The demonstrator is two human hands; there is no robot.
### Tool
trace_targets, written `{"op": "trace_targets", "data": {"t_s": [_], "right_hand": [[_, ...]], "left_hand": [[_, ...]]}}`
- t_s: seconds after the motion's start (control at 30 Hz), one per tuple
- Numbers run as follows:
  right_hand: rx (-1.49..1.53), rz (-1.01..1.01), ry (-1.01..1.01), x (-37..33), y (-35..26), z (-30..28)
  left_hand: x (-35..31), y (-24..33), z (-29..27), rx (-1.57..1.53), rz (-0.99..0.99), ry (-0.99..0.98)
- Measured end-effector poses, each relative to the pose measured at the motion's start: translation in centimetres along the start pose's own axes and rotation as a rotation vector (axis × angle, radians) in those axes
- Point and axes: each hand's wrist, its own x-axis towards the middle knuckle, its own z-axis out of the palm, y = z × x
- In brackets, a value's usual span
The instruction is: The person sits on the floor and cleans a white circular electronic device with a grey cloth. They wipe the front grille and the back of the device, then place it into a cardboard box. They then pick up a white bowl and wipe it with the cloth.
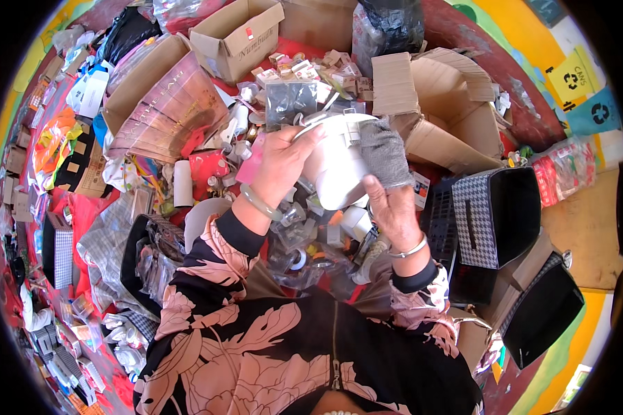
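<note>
Up in front of me is a smooth white container [340, 176], tilted, with a rounded body and a small clasp-like fitting near its rim. My left hand [287, 155] is closed on the rim, thumb on top. A grey cloth [386, 153] lies against the container's right side. My right hand [394, 214] is closed on the cloth, its thumb near the container and its other fingers mostly hidden. Beneath both hands lies a heap of clear plastic pieces and small bottles [301, 235]. What the container holds, if anything, cannot be seen.
Open cardboard boxes stand ahead, one at the back [235, 45] and a larger one at right [457, 104]. A pink printed box [169, 104] leans at left. Houndstooth bins [477, 221] stand at right. A black bin [135, 256] with plastic packaging sits at left.
</note>
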Motion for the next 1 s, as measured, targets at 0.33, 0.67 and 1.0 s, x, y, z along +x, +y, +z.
{"op": "trace_targets", "data": {"t_s": [0.33,0.67,1.0], "right_hand": [[0.282,0.343,0.192,0.7,0.8,-0.9],[0.614,0.729,0.593,0.9,0.6,0.0],[-0.12,0.571,0.074,-0.5,-2.6,-0.6]], "left_hand": [[-0.6,-1.0,1.1,0.568,0.298,-0.202],[0.0,-1.7,1.5,0.333,0.028,-0.336],[0.2,-1.2,1.7,0.209,-0.235,-0.287]]}}
